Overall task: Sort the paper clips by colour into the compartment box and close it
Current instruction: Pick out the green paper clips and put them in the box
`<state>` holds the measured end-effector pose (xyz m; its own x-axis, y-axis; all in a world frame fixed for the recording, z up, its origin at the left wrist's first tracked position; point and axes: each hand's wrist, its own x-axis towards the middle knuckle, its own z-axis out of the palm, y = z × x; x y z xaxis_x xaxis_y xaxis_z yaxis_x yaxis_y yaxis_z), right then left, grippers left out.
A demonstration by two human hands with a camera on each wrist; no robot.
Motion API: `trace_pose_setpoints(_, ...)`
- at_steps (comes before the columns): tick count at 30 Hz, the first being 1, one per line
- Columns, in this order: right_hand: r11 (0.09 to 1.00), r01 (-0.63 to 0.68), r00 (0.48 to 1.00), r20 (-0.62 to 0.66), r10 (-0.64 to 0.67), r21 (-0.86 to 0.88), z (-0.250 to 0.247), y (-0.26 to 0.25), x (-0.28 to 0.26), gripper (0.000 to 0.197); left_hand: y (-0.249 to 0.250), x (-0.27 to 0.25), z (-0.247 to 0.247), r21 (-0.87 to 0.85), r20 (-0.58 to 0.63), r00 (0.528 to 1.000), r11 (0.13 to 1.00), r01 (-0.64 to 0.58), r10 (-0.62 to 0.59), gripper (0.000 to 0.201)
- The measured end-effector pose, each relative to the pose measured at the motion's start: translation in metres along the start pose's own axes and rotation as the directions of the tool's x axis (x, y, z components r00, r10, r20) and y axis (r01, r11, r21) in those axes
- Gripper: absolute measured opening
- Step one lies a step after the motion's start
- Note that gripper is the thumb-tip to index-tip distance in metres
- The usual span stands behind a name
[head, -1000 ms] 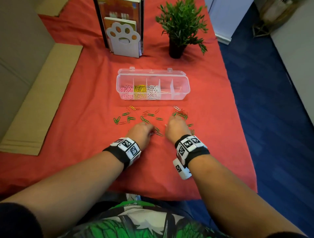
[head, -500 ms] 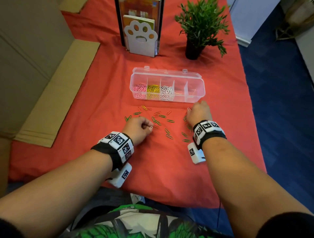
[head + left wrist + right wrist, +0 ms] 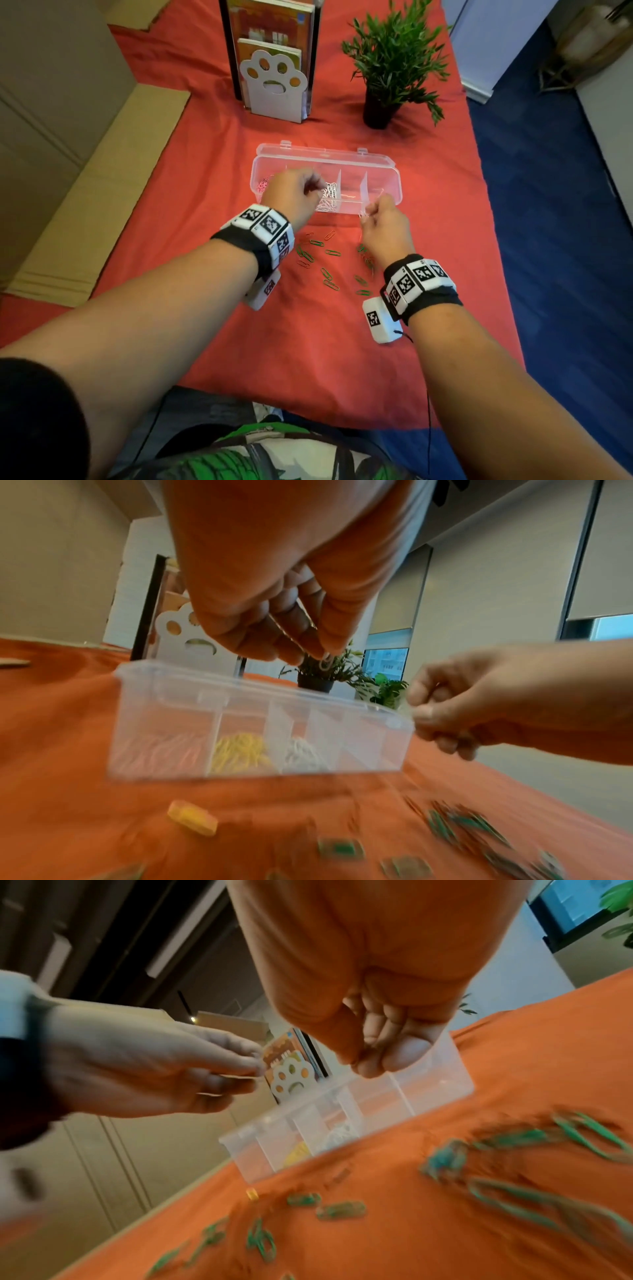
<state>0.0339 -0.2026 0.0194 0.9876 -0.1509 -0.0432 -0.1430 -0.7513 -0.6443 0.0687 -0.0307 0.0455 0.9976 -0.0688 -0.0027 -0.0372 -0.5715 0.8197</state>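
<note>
Open clear box [image 3: 383, 164] on red-clothed counter [image 3: 205, 192], lid tipped back. Pink, yellow, white clips in left three compartments; right ones nearly bare.

Left hand [image 3: 291, 195] above box, over yellow/white compartments, pinching a pale clip [image 3: 325, 662] between thumb and fingertip.

Right hand [image 3: 385, 226] at front wall of box near right end, fingers curled; thin wire of a clip at fingertips, colour unclear.

Green clips [image 3: 329, 274] scattered on cloth just in front of box, a few reddish ones among them
</note>
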Motion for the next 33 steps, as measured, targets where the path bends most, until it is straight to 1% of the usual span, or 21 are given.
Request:
trace_pose_setpoints(2, 0.998, 0.056, 0.998, -0.033, -0.055, 0.029, -0.006, -0.011, 0.005, 0.023, 0.012, 0.014, -0.002, 0.020, -0.015, 1.000, 1.000, -0.010, 0.011, 0.013)
trace_pose_setpoints(5, 0.990, 0.138, 0.988, -0.072, -0.136, 0.032, -0.011, -0.030, 0.020, 0.018, 0.019, 0.026, -0.008, 0.133, -0.040, 0.999, 0.991, -0.009, 0.014, 0.023)
trace_pose_setpoints(8, 0.983, 0.185, 0.979, -0.089, -0.182, 0.019, -0.005, -0.048, 0.036, 0.019, 0.011, 0.026, -0.016, 0.119, -0.056, 0.998, 0.993, 0.006, 0.001, 0.031)
trace_pose_setpoints(10, 0.981, 0.191, 0.981, -0.020, -0.191, -0.028, 0.003, -0.057, 0.044, 0.024, 0.001, 0.018, -0.022, 0.122, -0.063, 0.998, 0.992, 0.012, -0.004, 0.030)
trace_pose_setpoints(12, 0.979, 0.161, 0.984, 0.091, -0.150, -0.127, 0.009, -0.062, 0.047, 0.029, -0.011, 0.004, -0.028, 0.133, -0.047, 0.999, 0.991, 0.023, -0.017, 0.027)
trace_pose_setpoints(13, 0.977, 0.151, 0.984, 0.119, -0.134, -0.149, 0.011, -0.063, 0.048, 0.031, -0.018, -0.004, -0.030, 0.135, -0.035, 0.999, 0.990, 0.034, -0.030, 0.026)
trace_pose_setpoints(14, 0.977, 0.145, 0.985, 0.119, -0.128, -0.153, 0.011, -0.064, 0.045, 0.030, -0.024, -0.013, -0.032, 0.130, -0.020, 0.999, 0.990, 0.051, -0.048, 0.025)
trace_pose_setpoints(16, 0.980, 0.148, 0.986, 0.098, -0.135, -0.136, 0.011, -0.064, 0.035, 0.025, -0.040, -0.033, -0.035, 0.162, 0.029, 0.997, 0.984, 0.072, -0.078, 0.023)
trace_pose_setpoints(17, 0.980, 0.152, 0.984, 0.111, -0.139, -0.126, 0.012, -0.062, 0.028, 0.022, -0.048, -0.044, -0.035, 0.203, 0.069, 0.994, 0.977, 0.073, -0.088, 0.023)
trace_pose_setpoints(19, 0.975, 0.169, 0.972, 0.188, -0.140, -0.146, 0.019, -0.052, 0.007, 0.020, -0.063, -0.064, -0.032, 0.279, 0.172, 0.981, 0.959, 0.042, -0.093, 0.025)
trace_pose_setpoints(21, 0.959, 0.184, 0.952, 0.283, -0.119, -0.216, 0.029, -0.037, -0.016, 0.020, -0.076, -0.080, -0.026, 0.346, 0.245, 0.967, 0.938, -0.027, -0.063, 0.029)
trace_pose_setpoints(24, 0.932, 0.191, 0.924, 0.378, -0.064, -0.308, 0.042, -0.017, -0.046, 0.025, -0.090, -0.095, -0.018, 0.418, 0.278, 0.960, 0.896, -0.147, 0.028, 0.034)
trace_pose_setpoints(27, 0.901, 0.247, 0.916, 0.390, -0.097, -0.357, 0.054, -0.007, -0.070, 0.031, -0.096, -0.107, -0.014, 0.468, 0.276, 0.958, 0.861, -0.200, 0.072, 0.028)
trace_pose_setpoints(30, 0.869, 0.292, 0.919, 0.368, -0.140, -0.400, 0.060, -0.005, -0.084, 0.026, -0.098, -0.115, -0.014, 0.485, 0.281, 0.957, 0.850, -0.207, 0.072, 0.022)
trace_pose_setpoints(33, 0.868, 0.302, 0.920, 0.359, -0.158, -0.393, 0.063, -0.007, -0.091, 0.024, -0.098, -0.114, -0.016, 0.489, 0.291, 0.957, 0.860, -0.144, -0.005, 0.020)
